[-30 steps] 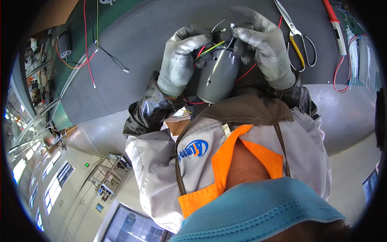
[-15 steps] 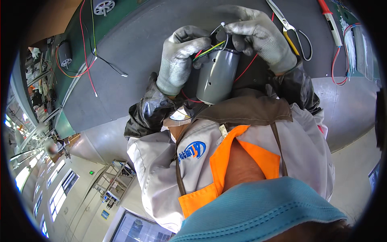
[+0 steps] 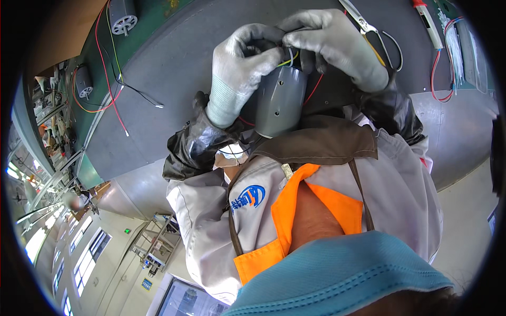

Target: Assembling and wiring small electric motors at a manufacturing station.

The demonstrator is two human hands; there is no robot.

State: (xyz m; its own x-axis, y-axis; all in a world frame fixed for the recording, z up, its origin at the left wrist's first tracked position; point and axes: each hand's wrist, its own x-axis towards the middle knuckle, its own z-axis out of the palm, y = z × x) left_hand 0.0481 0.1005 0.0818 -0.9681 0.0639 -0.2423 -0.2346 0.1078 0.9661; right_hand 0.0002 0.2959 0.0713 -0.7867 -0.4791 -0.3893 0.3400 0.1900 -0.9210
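Observation:
A grey cylindrical motor housing (image 3: 281,100) with small holes in its side stands on the dark bench close to my body. Above its far end, a white cable tie (image 3: 291,57) loops beside a yellow-green wire (image 3: 284,63). My gloved left hand (image 3: 245,60) pinches at the tie from the left, thumb and forefinger together. My gloved right hand (image 3: 329,45) meets it there, its thumb and forefinger closed on the tie. The fingers hide the tie's head and most of the wires. A red wire (image 3: 314,88) runs out at the housing's right.
Scissors (image 3: 371,31) lie right of my right hand. Beyond them are a red-and-white tool (image 3: 429,26) with a cord and a bundle of white cable ties (image 3: 453,52). Two more motors (image 3: 124,16) with loose wires (image 3: 108,79) are at the left.
My hands have come closer together over the housing's far end. The tie's head, visible before, is now covered by fingers, and less of the wires shows.

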